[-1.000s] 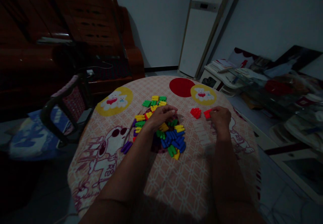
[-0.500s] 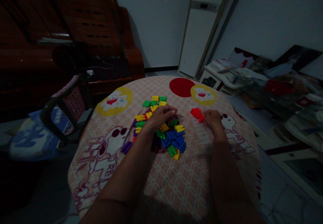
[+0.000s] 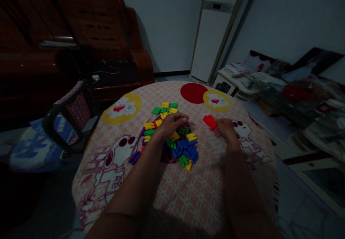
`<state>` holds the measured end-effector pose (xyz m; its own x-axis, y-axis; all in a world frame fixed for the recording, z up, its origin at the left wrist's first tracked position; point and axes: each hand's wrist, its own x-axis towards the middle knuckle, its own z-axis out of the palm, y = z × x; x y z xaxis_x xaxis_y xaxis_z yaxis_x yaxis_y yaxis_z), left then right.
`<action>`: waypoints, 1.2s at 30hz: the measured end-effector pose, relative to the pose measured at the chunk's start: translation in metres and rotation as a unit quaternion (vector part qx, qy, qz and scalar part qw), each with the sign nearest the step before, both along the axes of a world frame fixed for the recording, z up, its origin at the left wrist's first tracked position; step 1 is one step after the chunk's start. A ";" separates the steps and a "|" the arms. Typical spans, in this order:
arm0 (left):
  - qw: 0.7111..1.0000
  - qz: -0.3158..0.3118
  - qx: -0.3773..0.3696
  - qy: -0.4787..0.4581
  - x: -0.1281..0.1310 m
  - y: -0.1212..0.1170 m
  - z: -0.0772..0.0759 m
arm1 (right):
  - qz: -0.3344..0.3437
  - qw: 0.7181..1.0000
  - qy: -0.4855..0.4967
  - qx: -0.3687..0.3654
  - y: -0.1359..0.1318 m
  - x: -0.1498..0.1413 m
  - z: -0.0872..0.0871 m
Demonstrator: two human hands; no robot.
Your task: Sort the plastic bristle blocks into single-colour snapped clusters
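Observation:
My right hand (image 3: 225,128) is at the right of the table, its fingers closed at the near end of a cluster of red plastic building pieces (image 3: 209,121). The red pieces are joined side by side in a short row. My left hand (image 3: 172,123) hovers over or rests on a loose pile, fingers stretched out and slightly curved, with no piece visible in it. Around and beneath it lie yellow pieces (image 3: 149,126), green pieces (image 3: 156,110), blue pieces (image 3: 184,148) and purple pieces (image 3: 134,157). The left palm and forearm hide part of the pile.
The pieces lie on a round table with a patterned cloth (image 3: 188,192). A chair (image 3: 71,113) stands at the left, with a wooden bench (image 3: 102,23) behind. At the right is a low cabinet (image 3: 231,84) with papers and a cluttered glass shelf.
My right hand has shifted slightly left and tilted, its fingers now showing more against the red pieces. My left hand and the pile look unchanged.

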<state>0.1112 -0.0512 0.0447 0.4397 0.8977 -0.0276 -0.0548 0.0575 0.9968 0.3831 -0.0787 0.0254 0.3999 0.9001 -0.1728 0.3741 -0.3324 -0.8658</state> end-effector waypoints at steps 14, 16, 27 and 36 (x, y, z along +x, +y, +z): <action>0.954 0.253 0.097 0.125 -0.072 0.023 0.009 | -0.030 0.999 0.027 -0.005 0.006 0.003 -0.007; 0.921 0.282 0.134 0.235 -0.086 0.026 0.007 | -0.040 0.999 0.021 -0.010 0.008 0.004 -0.008; 0.861 0.080 0.211 0.455 -0.082 0.027 -0.011 | -0.038 0.999 -0.003 -0.014 0.007 0.000 -0.007; 0.938 0.133 0.174 0.268 -0.074 0.026 -0.007 | -0.032 0.999 0.006 0.001 0.005 0.001 -0.006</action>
<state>0.0370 -0.0250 0.0380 0.2058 0.9695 0.1332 0.4939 -0.2204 0.8411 0.3843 -0.0732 0.0190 0.4550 0.8727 -0.1771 0.3408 -0.3544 -0.8708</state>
